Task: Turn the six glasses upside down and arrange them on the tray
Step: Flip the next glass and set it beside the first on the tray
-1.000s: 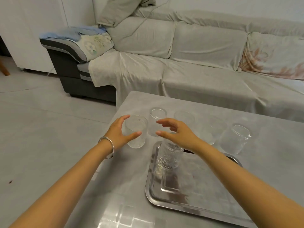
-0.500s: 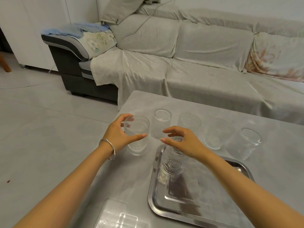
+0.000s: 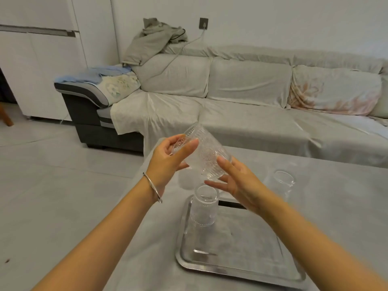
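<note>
Glass (image 3: 202, 156) lies tilted in mid-air above the counter (image 3: 336, 206), gripped by the left hand (image 3: 168, 158) at its upper-left end, its long axis running down-right to the right hand (image 3: 237, 183), open and touching its lower end. Below, 1 inverted glass (image 3: 203, 206) stands in the tray's (image 3: 241, 269) far-left corner. Other glasses are blurred or hidden.

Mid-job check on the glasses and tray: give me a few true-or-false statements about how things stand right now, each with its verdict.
1. A clear ribbed glass is held tilted in the air. True.
2. Only the right hand touches it. False: the left hand grips it and the right hand's fingertips also meet it.
3. One clear glass stands upside down on the silver metal tray. True.
4. The tray already holds three glasses. False: only one is on it.
5. A clear glass stands on the grey table beyond the tray. True.
</note>
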Tool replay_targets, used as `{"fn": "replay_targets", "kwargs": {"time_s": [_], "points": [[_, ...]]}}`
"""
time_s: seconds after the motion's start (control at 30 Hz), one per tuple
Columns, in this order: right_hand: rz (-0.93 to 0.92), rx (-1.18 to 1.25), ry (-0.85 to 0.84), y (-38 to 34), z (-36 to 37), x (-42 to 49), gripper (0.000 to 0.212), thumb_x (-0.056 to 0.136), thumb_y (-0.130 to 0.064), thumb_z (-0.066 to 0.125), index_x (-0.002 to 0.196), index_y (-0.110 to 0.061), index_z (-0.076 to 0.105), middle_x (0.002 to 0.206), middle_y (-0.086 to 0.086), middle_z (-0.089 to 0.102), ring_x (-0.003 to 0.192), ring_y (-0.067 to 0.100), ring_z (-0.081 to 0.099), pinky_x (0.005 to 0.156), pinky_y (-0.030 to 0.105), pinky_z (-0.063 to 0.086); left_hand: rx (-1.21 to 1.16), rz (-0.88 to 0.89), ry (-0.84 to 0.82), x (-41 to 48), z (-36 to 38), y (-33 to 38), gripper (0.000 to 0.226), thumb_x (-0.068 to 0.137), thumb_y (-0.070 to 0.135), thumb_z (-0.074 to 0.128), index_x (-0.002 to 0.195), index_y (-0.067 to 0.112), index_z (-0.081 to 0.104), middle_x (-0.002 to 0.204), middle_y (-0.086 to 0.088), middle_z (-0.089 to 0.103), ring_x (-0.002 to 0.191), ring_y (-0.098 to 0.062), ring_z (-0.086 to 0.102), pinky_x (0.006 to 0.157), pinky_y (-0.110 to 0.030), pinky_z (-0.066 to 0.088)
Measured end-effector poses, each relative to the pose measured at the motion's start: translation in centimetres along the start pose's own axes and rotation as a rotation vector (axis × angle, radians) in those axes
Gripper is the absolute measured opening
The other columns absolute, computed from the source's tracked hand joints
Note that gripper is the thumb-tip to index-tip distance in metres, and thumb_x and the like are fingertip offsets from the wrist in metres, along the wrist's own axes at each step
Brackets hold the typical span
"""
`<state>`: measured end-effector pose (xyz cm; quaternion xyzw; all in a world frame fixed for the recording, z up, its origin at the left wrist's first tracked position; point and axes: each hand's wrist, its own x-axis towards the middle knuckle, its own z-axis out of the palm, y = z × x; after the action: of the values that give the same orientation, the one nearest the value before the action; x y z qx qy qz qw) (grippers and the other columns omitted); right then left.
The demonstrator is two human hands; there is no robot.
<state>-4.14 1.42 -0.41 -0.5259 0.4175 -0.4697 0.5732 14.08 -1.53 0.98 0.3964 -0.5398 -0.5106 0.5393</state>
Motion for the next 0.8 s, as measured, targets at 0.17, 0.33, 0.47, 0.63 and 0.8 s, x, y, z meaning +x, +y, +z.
{"fn": "replay_targets", "kwargs": {"time_s": [0.17, 0.33, 0.47, 0.63, 0.8], "points": [[0.02, 0.065, 0.131, -0.7, -3.0, -3.2, 0.06, 0.067, -0.038, 0.072, 0.122, -0.018, 0.058, 0.114, 0.005, 0.072, 0.105, 0.024, 0.069, 0.088, 0.038, 0.056, 0.015, -0.039, -0.124, -0.6, 3.5, -0.5, 0.079, 0.054, 0.055, 0.071, 0.122, 0.019, 0.053, 0.118, 0.002, 0.063, 0.1, -0.004, 0.063, 0.073, -0.02, 0.054], [-0.035, 0.056, 0.286, -1.3, -6.3, -5.2, 0.074, 0.059, -0.035, 0.08, 0.126, -0.02, 0.052, 0.115, 0.005, 0.071, 0.102, 0.02, 0.07, 0.08, 0.031, 0.058, 0.108, -0.041, -0.21, -0.5, 5.2, -2.7, 0.082, 0.055, 0.062, 0.067, 0.127, 0.027, 0.046, 0.122, 0.011, 0.057, 0.116, -0.005, 0.052, 0.098, -0.026, 0.042], [-0.052, -0.157, 0.379, -1.0, -7.9, -5.8, 0.088, 0.045, -0.047, 0.083, 0.126, -0.032, 0.05, 0.124, 0.004, 0.062, 0.107, 0.021, 0.065, 0.089, 0.039, 0.056, 0.303, -0.002, -0.141, 0.3, 4.6, -5.7, 0.052, 0.082, 0.047, 0.053, 0.128, 0.025, 0.045, 0.124, 0.009, 0.052, 0.117, -0.005, 0.047, 0.096, -0.018, 0.037], [-0.076, -0.426, 0.407, 1.3, -9.0, -5.2, 0.084, 0.056, -0.036, 0.087, 0.128, -0.039, 0.043, 0.126, -0.002, 0.049, 0.114, 0.019, 0.056, 0.092, 0.032, 0.05, 0.459, -0.065, -0.186, 0.4, 3.8, -10.3, 0.056, 0.083, 0.041, 0.056, 0.133, 0.021, 0.039, 0.141, 0.002, 0.043, 0.129, -0.013, 0.038, 0.101, -0.027, 0.031], [-0.071, -0.649, 0.326, 4.8, -8.7, -4.0, 0.082, 0.058, -0.032, 0.088, 0.127, -0.036, 0.044, 0.121, -0.004, 0.053, 0.113, 0.017, 0.055, 0.091, 0.037, 0.054, 0.498, -0.101, -0.194, 0.3, 3.7, -12.5, 0.061, 0.079, 0.039, 0.064, 0.133, 0.023, 0.038, 0.137, 0.001, 0.046, 0.121, -0.011, 0.043, 0.099, -0.025, 0.035]]}}
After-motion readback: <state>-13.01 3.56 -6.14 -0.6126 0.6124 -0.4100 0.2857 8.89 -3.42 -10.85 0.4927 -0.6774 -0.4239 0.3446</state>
